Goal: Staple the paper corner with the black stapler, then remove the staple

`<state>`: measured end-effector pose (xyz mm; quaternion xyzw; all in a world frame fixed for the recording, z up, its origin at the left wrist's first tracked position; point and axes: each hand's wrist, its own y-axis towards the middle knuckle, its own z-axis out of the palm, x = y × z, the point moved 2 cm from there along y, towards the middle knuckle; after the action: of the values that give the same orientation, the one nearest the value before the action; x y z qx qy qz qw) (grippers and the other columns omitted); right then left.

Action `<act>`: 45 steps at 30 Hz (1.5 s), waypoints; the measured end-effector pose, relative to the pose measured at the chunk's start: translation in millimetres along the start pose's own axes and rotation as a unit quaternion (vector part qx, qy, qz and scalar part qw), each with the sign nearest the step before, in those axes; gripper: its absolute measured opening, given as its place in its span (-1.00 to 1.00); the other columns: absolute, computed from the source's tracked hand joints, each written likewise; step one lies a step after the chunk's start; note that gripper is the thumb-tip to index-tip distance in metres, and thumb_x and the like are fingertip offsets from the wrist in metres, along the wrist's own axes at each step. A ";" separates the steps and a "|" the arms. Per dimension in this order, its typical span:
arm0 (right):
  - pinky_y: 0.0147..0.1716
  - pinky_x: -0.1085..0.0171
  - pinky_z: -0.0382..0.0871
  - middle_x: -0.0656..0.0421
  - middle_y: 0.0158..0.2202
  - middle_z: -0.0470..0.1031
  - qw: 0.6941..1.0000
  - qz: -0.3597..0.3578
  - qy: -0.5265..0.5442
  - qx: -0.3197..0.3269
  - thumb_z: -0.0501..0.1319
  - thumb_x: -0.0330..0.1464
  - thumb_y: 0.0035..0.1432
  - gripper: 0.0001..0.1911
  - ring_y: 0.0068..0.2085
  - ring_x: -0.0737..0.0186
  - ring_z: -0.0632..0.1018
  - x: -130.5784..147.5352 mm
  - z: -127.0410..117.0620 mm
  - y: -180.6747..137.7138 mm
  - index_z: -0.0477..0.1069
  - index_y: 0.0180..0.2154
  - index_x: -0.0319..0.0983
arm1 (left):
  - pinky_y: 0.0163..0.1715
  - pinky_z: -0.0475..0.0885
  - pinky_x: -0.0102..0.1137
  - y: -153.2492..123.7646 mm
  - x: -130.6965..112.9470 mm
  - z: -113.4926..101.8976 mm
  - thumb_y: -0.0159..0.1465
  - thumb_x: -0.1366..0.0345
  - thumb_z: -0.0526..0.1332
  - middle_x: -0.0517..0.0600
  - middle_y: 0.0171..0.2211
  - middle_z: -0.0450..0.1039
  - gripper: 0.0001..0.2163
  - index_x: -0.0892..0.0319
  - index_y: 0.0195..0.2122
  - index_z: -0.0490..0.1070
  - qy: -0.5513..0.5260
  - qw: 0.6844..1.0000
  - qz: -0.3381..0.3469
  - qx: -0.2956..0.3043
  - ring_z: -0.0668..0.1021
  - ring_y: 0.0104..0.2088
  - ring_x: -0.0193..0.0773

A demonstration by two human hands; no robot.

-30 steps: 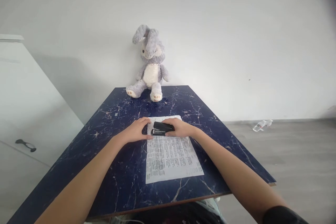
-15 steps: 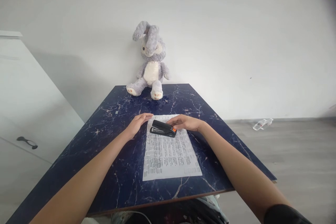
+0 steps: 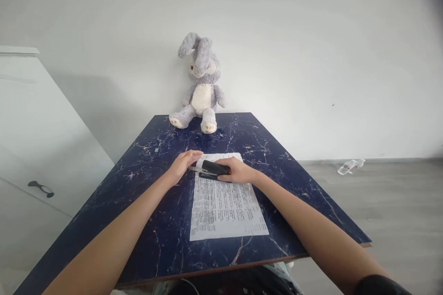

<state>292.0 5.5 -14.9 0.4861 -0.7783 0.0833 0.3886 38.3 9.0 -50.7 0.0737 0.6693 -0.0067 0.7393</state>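
A printed sheet of paper (image 3: 224, 205) lies on the dark blue marbled table (image 3: 145, 221). At the sheet's far left corner sits a black stapler (image 3: 212, 169), its jaws over the paper's edge. My right hand (image 3: 238, 170) is wrapped over the back of the stapler, fingers closed on it. My left hand (image 3: 182, 164) lies flat on the table just left of the sheet, fingers stretched out toward the stapler's front tip.
A grey plush rabbit (image 3: 200, 87) sits at the table's far edge against the white wall. A white cabinet with a dark handle (image 3: 40, 188) stands to the left. An empty plastic bottle (image 3: 350, 166) lies on the grey floor at the right.
My right hand, which had let go and rested behind the stapler, has closed over it again and slid it left to the sheet's corner. My left hand stays beside the paper.
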 end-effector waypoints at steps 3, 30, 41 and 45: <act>-0.10 0.16 0.53 0.07 -0.04 0.62 0.993 -0.032 -0.097 -0.062 0.23 -0.54 0.20 -0.58 -0.09 0.09 0.62 5.0 12.3 4.4 0.49 0.10 -0.22 | 0.28 0.30 -0.16 -2.1 -6.4 0.8 0.33 0.04 0.30 0.21 0.08 0.56 -0.68 0.23 -0.13 0.60 -0.052 0.996 0.004 -0.070 0.53 0.18 0.00; -0.42 0.26 0.30 0.19 -0.41 0.54 0.970 0.136 -0.093 -0.178 0.38 -0.31 0.13 -0.87 -0.42 0.22 0.49 -0.5 -0.9 1.5 0.56 -0.31 -0.25 | -0.19 0.54 -0.24 -22.2 -33.2 11.9 0.44 0.04 0.12 0.12 -0.10 0.58 -0.60 0.17 0.13 0.48 0.212 0.946 0.168 -0.178 0.62 -0.25 -0.16; 0.03 0.04 0.44 0.00 0.07 0.49 0.933 -0.191 -0.211 -0.220 0.24 -0.29 0.40 -0.61 0.00 0.07 0.51 29.0 2.5 -1.6 0.40 0.21 -0.11 | -0.22 0.48 -0.32 -52.9 -44.7 59.7 0.30 0.09 0.34 -0.01 -0.25 0.66 -0.66 0.05 -0.01 0.31 0.290 0.934 0.208 -0.017 0.67 -0.22 -0.10; -0.05 0.09 0.47 0.04 0.02 0.53 0.916 -0.228 -0.266 -0.198 0.17 -0.38 0.43 -0.60 -0.07 0.12 0.52 32.3 6.3 -2.4 0.38 0.25 -0.05 | -0.28 0.47 -0.36 -53.9 -43.6 60.0 0.27 0.09 0.37 -0.08 -0.35 0.63 -0.68 0.06 -0.07 0.32 0.294 0.934 0.201 -0.004 0.66 -0.28 -0.12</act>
<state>283.4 -21.3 2.3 0.5678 -0.7215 -0.2955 0.2640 87.3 -55.3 -7.3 0.2026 0.8282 0.1666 0.4952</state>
